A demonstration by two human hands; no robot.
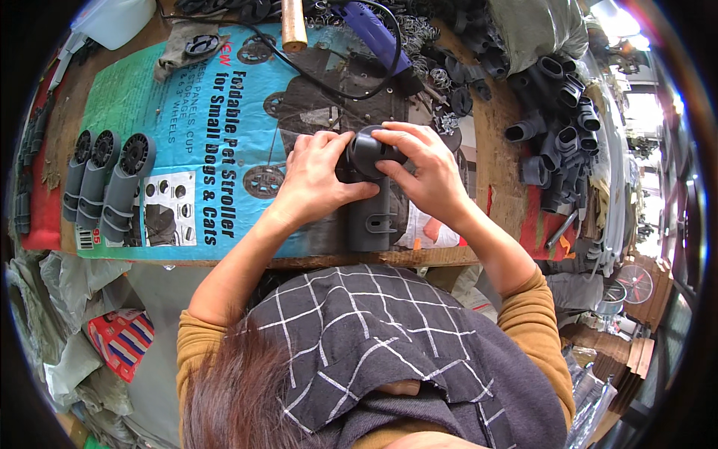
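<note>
A dark grey plastic leg piece (369, 236) lies on the worktable in front of me, with a slotted clip shape near its close end. At its far end sits a smooth, round black part (366, 153). My left hand (318, 170) is closed around the left side of that end, thumb across the grey piece. From the other side, my right hand (422, 161) grips the round part between thumb and fingers. How the two pieces join is hidden under my fingers. Three similar grey legs with black wheels (120, 179) lie side by side to the left.
Printed cardboard (202, 97) covers the tabletop. Beyond my hands are a wooden handle (294, 26), a purple power tool (374, 34) with a black cord, and heaped metal springs (422, 45). Dark grey tube pieces (557, 123) are piled at the right; a white tub (112, 21) stands far left.
</note>
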